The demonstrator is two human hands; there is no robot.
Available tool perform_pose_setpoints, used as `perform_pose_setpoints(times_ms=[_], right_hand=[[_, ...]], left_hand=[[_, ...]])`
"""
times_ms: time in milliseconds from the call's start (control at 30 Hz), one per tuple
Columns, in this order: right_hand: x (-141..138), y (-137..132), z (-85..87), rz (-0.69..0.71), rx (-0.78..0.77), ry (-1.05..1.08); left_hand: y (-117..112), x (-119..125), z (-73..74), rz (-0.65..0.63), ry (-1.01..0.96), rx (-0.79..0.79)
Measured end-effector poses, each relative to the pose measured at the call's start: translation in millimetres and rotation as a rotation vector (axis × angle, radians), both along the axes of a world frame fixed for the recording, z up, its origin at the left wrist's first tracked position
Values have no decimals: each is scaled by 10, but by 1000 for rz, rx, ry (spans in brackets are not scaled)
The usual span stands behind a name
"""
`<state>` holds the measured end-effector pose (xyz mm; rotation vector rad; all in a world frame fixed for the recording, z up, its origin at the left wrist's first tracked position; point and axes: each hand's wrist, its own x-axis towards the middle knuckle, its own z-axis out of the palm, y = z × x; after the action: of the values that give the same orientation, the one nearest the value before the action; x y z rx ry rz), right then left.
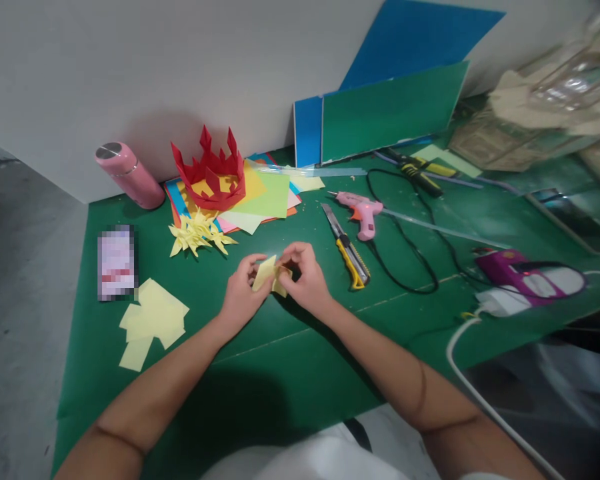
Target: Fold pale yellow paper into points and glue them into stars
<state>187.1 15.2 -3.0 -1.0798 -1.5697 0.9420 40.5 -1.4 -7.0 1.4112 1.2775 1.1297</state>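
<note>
- I am looking at a craft workshop table [260, 373], its top covered in green matting.
- Coloured paper sheets [260, 193] are lying fanned by the wall, with a red paper crown [211, 172] sitting on them.
- A pink glue gun [361, 215] and a yellow box cutter [349, 252] are resting nearby.
- Blue and green boards [390, 113] are leaning against the white wall.

Green desk against a white wall

Plain white wall [180, 73] behind the green-covered desk [290, 373]; grey floor [15, 300] at left; blue and green boards [390, 113] lean on the wall.
</note>
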Motion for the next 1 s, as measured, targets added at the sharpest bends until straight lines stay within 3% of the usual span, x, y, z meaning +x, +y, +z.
perform_pose_setpoints(times_ms=[167, 367, 567, 1000], right_hand=[[33, 4, 51, -39, 152, 26], [87, -8, 104, 0, 377, -387], [95, 0, 109, -102, 392, -439], [102, -10, 127, -60, 518, -497]], left_hand=[[62, -21, 15, 122, -236, -84], [76, -51, 71, 194, -294, -89], [50, -36, 59, 233, -323, -65], [87, -24, 45, 187, -412, -105]])
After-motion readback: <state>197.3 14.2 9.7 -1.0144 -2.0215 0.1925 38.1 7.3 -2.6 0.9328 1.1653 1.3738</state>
